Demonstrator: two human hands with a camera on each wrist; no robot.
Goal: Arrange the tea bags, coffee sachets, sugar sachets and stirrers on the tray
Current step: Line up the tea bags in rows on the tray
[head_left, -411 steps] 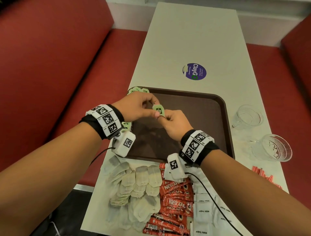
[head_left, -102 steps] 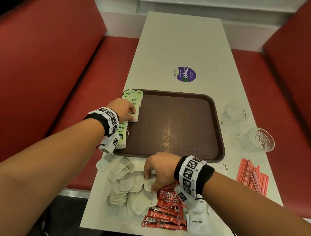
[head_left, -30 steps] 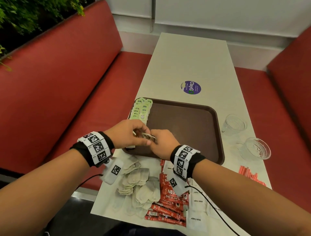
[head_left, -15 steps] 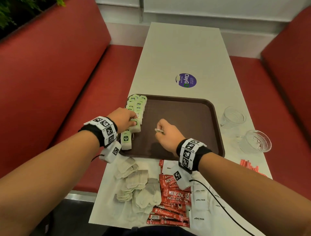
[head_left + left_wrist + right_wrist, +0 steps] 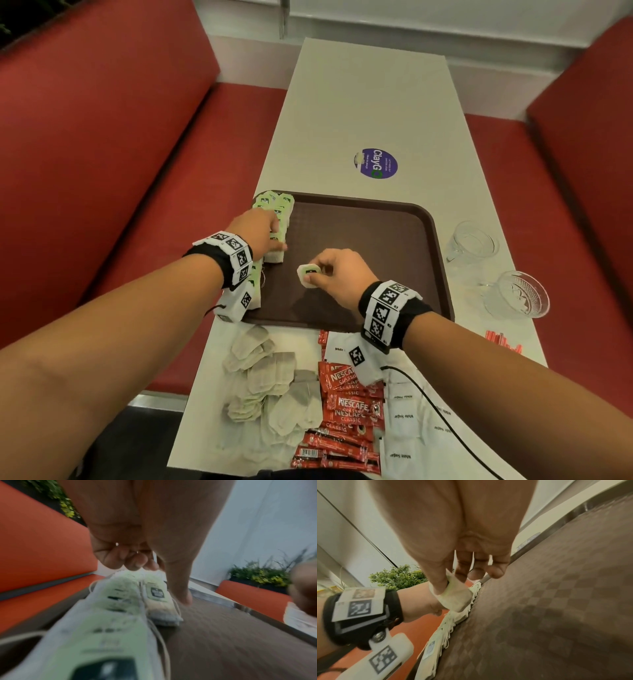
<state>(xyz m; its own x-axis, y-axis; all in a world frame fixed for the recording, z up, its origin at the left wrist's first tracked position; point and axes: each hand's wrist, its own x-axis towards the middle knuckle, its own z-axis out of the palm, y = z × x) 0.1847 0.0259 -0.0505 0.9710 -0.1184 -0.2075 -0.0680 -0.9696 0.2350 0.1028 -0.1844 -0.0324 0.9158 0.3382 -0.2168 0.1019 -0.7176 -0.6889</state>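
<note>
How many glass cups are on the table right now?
2: one glass cup just right of the tray, the other glass cup nearer the table's right edge. None appear hidden.

Café: red booth seats (image 5: 102,144), table (image 5: 370,102)

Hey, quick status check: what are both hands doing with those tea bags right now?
Right hand pinches one tea bag above the tray. Left hand rests on the tea bag row along the tray's left edge. Nothing in the way.
</note>
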